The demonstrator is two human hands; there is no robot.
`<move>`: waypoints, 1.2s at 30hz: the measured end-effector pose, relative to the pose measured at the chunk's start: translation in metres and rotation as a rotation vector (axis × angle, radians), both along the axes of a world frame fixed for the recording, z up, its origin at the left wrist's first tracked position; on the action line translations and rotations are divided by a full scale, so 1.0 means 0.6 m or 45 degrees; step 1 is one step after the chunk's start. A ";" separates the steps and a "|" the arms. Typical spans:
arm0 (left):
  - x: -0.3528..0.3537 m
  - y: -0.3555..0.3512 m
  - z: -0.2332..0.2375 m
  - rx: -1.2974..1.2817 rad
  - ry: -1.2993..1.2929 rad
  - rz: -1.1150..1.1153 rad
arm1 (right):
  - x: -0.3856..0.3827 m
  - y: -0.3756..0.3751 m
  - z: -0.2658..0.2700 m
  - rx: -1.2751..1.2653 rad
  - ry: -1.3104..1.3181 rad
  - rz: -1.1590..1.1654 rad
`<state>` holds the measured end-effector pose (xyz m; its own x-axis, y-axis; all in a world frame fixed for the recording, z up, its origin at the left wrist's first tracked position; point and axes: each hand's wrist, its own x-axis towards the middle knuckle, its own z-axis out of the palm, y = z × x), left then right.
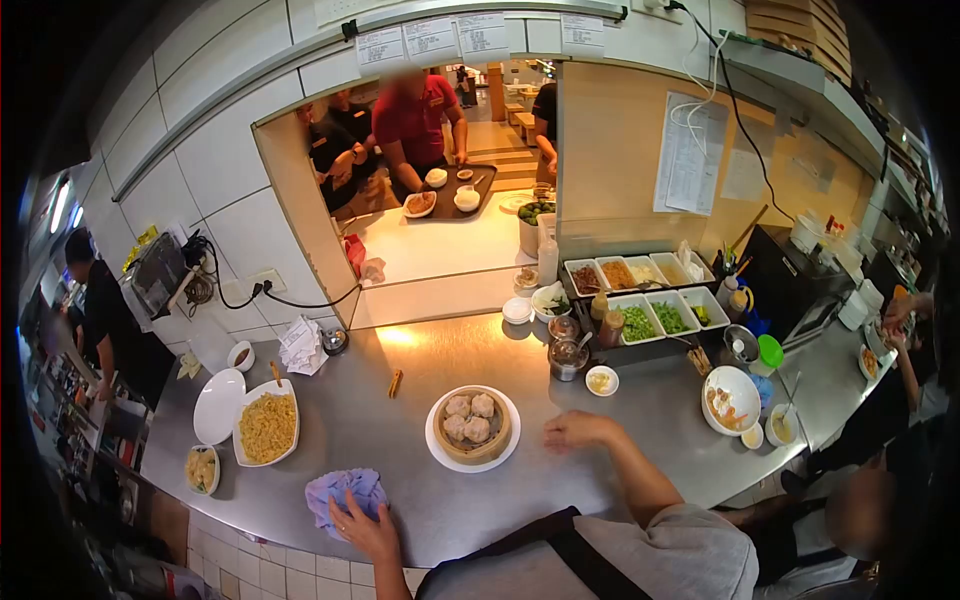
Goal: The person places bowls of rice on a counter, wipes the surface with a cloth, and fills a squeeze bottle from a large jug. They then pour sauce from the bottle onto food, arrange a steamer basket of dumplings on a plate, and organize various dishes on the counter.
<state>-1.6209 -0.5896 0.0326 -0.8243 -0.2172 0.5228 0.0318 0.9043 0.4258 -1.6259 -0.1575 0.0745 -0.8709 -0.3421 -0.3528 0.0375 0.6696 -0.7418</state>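
Observation:
My left hand is on a bunched purple cloth at the counter's front edge, with its fingers over the fabric. Above the counter, my right hand is held with loosely bent fingers and nothing visible in it. Between the two hands, nearer the right, a round bamboo steamer with several dumplings stands on a white plate. The right hand is apart from this plate. A small white dish with pale yellow contents lies just beyond the right hand.
Fried rice fills a white bowl at left, beside an oval plate and a small bowl. Topping trays and a large bowl stand at right. Beyond the pass window, a person in red handles a tray.

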 end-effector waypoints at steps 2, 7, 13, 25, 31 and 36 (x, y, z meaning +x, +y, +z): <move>-0.016 -0.023 -0.006 -0.089 -0.157 -0.020 | 0.034 -0.023 -0.029 0.140 -0.108 -0.207; -0.091 -0.044 -0.039 -0.071 -0.293 -0.194 | 0.059 -0.073 -0.081 -0.392 -0.034 -0.814; -0.188 -0.018 -0.050 0.233 -0.047 -0.638 | -0.062 0.002 -0.005 0.057 0.908 -0.880; -0.118 -0.010 -0.060 -0.080 -0.276 -0.212 | -0.379 0.290 0.520 1.112 1.427 -1.180; -0.117 -0.003 -0.053 -0.066 -0.264 -0.210 | -0.420 0.280 0.670 1.167 1.877 -1.194; -0.117 -0.002 -0.054 -0.089 -0.265 -0.186 | -0.446 0.290 0.701 1.117 1.548 -1.195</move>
